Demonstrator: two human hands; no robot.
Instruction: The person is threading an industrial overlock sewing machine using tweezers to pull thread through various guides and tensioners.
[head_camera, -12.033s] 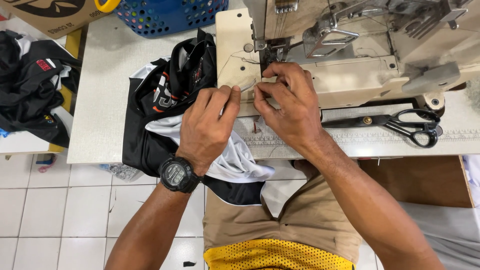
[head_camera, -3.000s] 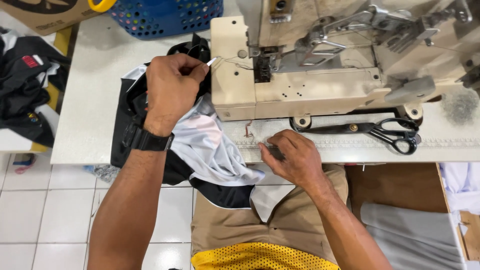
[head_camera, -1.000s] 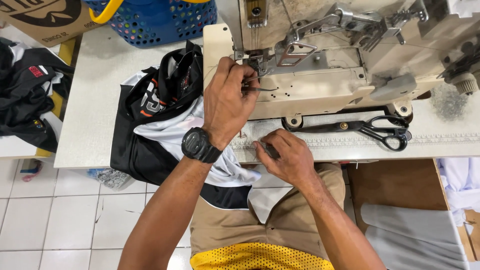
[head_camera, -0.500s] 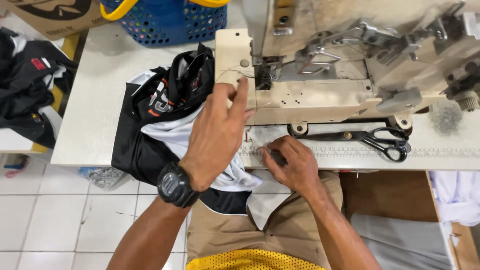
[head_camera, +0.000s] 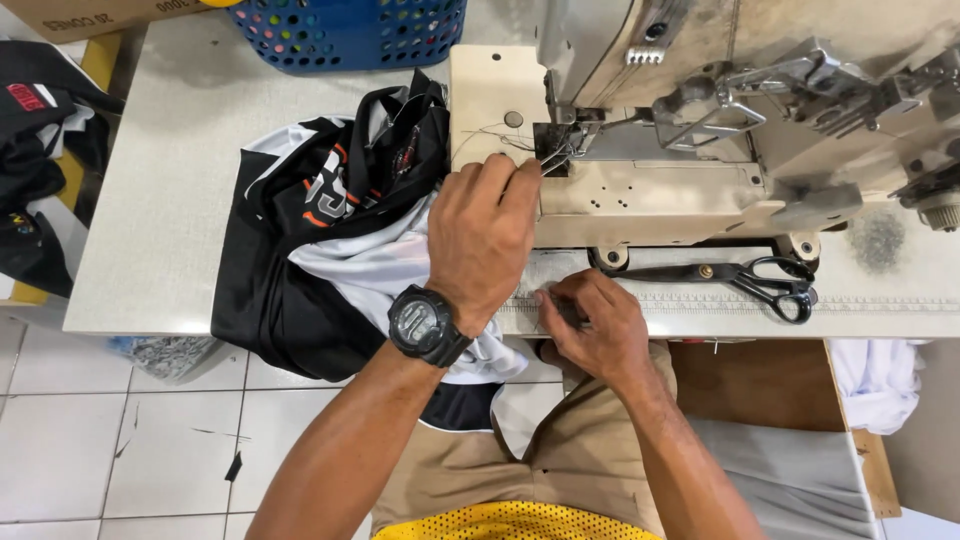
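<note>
At the sewing machine's needle (head_camera: 556, 160), left hand (head_camera: 482, 238) pinches thread tails; right hand (head_camera: 592, 325), closed on a small tool, rests at the table edge, farther away. Black-and-white garment (head_camera: 330, 250) lies leftward.

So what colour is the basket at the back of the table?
Blue, with small holes in its wall; the basket shows in the head view, the only one.
</note>
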